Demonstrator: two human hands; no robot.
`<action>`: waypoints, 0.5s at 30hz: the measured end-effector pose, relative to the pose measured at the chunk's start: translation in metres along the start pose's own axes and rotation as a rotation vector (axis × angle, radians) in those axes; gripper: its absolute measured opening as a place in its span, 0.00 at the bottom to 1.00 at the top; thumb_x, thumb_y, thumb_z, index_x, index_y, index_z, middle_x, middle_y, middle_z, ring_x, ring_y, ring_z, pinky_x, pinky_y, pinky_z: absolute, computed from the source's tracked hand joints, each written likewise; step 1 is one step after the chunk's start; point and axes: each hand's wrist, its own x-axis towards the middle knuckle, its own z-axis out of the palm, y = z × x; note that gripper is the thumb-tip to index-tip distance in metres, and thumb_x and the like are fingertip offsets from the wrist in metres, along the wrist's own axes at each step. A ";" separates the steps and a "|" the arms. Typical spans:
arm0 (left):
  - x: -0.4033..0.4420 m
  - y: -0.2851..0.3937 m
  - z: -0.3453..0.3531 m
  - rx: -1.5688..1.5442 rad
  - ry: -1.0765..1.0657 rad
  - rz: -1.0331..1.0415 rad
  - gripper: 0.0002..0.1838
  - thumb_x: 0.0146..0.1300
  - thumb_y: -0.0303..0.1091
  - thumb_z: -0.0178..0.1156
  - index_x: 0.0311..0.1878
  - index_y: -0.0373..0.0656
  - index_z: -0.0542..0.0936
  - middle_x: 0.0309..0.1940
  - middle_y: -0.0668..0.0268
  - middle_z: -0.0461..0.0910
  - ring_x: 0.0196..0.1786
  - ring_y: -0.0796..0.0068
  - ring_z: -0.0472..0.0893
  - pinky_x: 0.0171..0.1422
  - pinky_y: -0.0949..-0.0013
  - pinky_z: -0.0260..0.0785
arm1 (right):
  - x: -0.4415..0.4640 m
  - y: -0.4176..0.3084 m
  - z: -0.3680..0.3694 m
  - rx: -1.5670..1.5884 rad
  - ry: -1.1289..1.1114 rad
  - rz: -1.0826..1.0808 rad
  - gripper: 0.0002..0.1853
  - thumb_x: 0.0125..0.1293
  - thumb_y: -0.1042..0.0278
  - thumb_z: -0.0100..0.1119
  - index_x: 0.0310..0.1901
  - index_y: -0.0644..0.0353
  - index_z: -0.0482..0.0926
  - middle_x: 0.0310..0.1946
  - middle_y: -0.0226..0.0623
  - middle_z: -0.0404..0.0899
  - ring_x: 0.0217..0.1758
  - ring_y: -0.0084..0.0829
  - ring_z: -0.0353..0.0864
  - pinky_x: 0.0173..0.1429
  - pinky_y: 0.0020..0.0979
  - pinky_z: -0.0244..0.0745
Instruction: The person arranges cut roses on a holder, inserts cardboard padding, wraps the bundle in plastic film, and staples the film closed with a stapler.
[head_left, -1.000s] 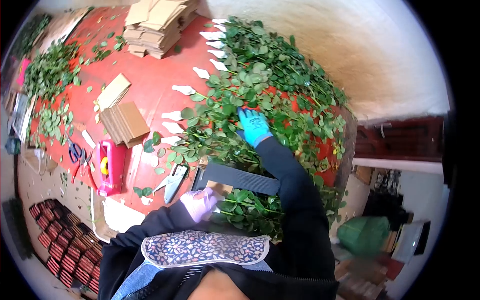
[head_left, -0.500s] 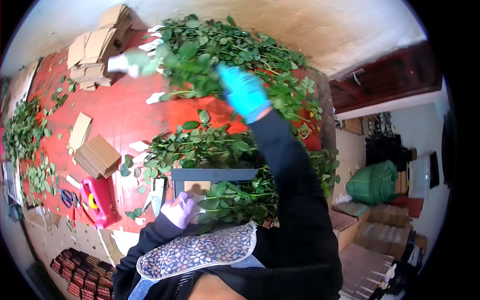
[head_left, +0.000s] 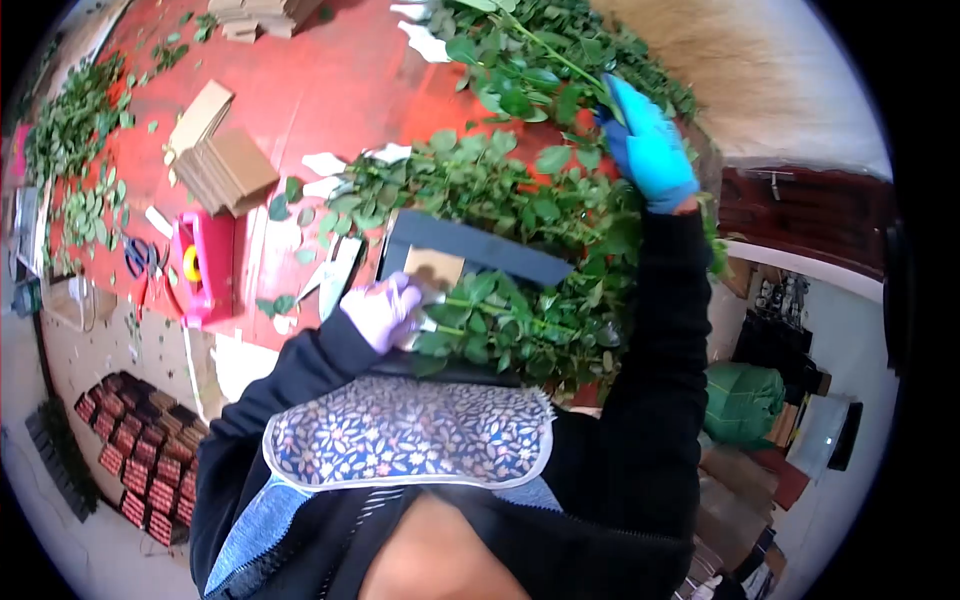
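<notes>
My right hand (head_left: 650,140), in a blue glove, is closed round a long green stem (head_left: 560,58) at the upper right, over leafy stems near the wall. In a pale purple glove, my left hand (head_left: 385,308) is closed at the left edge of the dark tray (head_left: 465,245), beside a small cardboard piece (head_left: 434,268). White-wrapped heads with leafy stems (head_left: 500,322) lie just right of it; its fingertips cover what they grip. Another row of leafy stems (head_left: 470,175) with white wraps (head_left: 323,164) lies beyond the tray.
On the red table (head_left: 310,80) are a stack of cardboard pieces (head_left: 228,170), a pink holder (head_left: 205,268), scissors (head_left: 142,258), red-handled pliers (head_left: 158,290) and a white-and-grey cutting tool (head_left: 336,278). A green sack (head_left: 742,402) stands at right.
My right hand has moved right, drawing a stem along the far row. My left hand stays by the tray's left edge. The camera view has shifted.
</notes>
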 end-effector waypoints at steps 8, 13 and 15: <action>-0.005 -0.014 0.000 -0.061 -0.052 -0.056 0.26 0.56 0.31 0.63 0.60 0.51 0.75 0.44 0.60 0.77 0.45 0.60 0.82 0.45 0.62 0.78 | -0.115 -0.065 -0.038 0.109 -0.200 0.124 0.30 0.54 0.75 0.70 0.61 0.62 0.75 0.49 0.48 0.80 0.50 0.47 0.79 0.55 0.41 0.75; -0.008 -0.036 0.012 -0.301 -0.016 0.039 0.22 0.57 0.32 0.63 0.58 0.48 0.78 0.39 0.59 0.79 0.45 0.56 0.81 0.49 0.61 0.76 | -0.177 -0.077 -0.018 0.152 -0.447 0.102 0.31 0.49 0.75 0.67 0.60 0.62 0.74 0.46 0.48 0.78 0.48 0.51 0.77 0.52 0.46 0.73; -0.014 -0.035 0.019 -0.159 -0.033 -0.067 0.22 0.59 0.35 0.64 0.58 0.49 0.78 0.45 0.60 0.78 0.47 0.57 0.80 0.52 0.60 0.75 | -0.194 -0.073 0.004 0.156 -0.477 0.129 0.31 0.49 0.74 0.67 0.59 0.62 0.74 0.46 0.48 0.78 0.48 0.52 0.77 0.52 0.47 0.73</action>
